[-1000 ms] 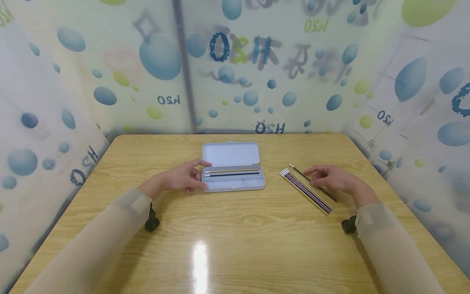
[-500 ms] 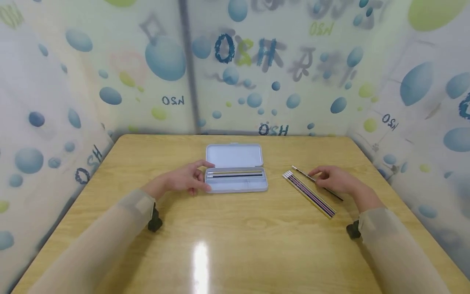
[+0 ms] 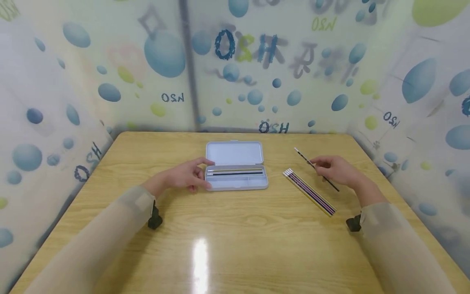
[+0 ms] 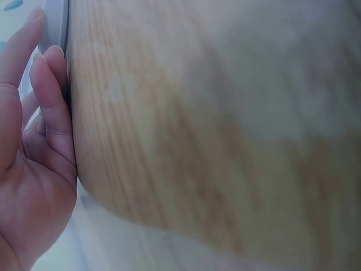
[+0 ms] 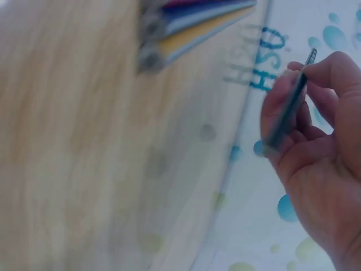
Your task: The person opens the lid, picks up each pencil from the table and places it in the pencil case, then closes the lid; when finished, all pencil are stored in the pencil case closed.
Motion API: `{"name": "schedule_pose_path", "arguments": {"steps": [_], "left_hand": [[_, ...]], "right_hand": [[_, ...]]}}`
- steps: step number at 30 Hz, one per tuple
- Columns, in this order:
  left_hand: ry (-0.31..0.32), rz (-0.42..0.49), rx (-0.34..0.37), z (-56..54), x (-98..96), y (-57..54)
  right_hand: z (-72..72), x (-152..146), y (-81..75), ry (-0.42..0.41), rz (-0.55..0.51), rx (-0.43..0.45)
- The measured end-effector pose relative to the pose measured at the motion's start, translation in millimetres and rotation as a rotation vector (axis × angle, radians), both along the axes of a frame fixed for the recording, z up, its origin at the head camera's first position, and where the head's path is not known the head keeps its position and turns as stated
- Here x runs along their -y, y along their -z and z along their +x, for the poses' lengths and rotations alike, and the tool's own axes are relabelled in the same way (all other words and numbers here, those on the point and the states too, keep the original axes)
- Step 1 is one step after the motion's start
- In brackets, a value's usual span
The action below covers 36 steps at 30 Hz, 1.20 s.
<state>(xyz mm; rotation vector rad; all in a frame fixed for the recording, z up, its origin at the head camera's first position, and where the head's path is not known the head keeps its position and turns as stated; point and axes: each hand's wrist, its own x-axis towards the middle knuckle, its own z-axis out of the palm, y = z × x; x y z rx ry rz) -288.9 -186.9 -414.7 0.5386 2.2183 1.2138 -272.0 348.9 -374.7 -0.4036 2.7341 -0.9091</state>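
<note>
A pale plastic pencil case (image 3: 235, 188) lies on the table with its lid raised, two pencils (image 3: 235, 171) in its long rear compartment. My left hand (image 3: 181, 176) holds the left end of the case, thumb at the front corner and index finger near the hinge. In the right hand (image 3: 338, 170) a dark pencil (image 3: 302, 157) is pinched between thumb and fingers, lifted off the table and slanting, white end pointing away. In the right wrist view the same pencil (image 5: 290, 107) shows in the fingers. Beside that hand, several pencils (image 3: 309, 192) lie together in a row.
The wooden table (image 3: 235, 228) ends at a patterned wall sheet (image 3: 235, 81) at the back, with similar sheets on both sides. Each wrist carries a small dark device, such as the left one (image 3: 155, 218).
The right hand has pinched the single pencil and raised it from the table, moving it slightly away from me. My left hand stays at the case; the head view shifted a little.
</note>
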Motion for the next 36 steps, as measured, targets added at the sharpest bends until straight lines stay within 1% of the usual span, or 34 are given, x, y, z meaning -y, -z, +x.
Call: {"name": "schedule_pose_path", "arguments": {"steps": [4,7,11,16,21,25,29,32,36], "left_hand": [[-0.003,-0.006,-0.008,-0.2,-0.7,1.5],[-0.006,-0.018,-0.012,-0.2,-0.7,2.9],[-0.001,-0.019,-0.002,0.6,0.5,5.2],[-0.003,-0.012,-0.003,0.0,0.9,6.2],[-0.002,-0.01,-0.017,-0.3,1.2,4.7],[0.007,-0.018,-0.018,-0.5,0.9,4.5],[0.007,-0.012,-0.028,-0.6,1.1,3.6],[0.009,-0.015,-0.024,-0.5,1.0,3.0],[0.016,-0.01,-0.021,-2.1,0.2,1.8]], "right_hand": [[0.4,15.0,-4.9,-0.016,0.0,-0.037],[0.0,28.6,-6.8,-0.048,-0.019,-0.048],[-2.8,47.7,-6.9,-0.089,-0.057,-0.044],[-5.6,68.7,-7.7,-0.117,-0.111,-0.052],[-12.2,87.9,-8.6,-0.133,-0.083,-0.091],[-17.2,101.5,-7.3,-0.125,-0.06,-0.098],[-21.2,114.7,-7.1,-0.132,-0.068,-0.11],[-23.4,122.8,-5.9,-0.161,-0.086,-0.107],[-25.9,131.6,-3.6,-0.189,-0.074,-0.109]]}}
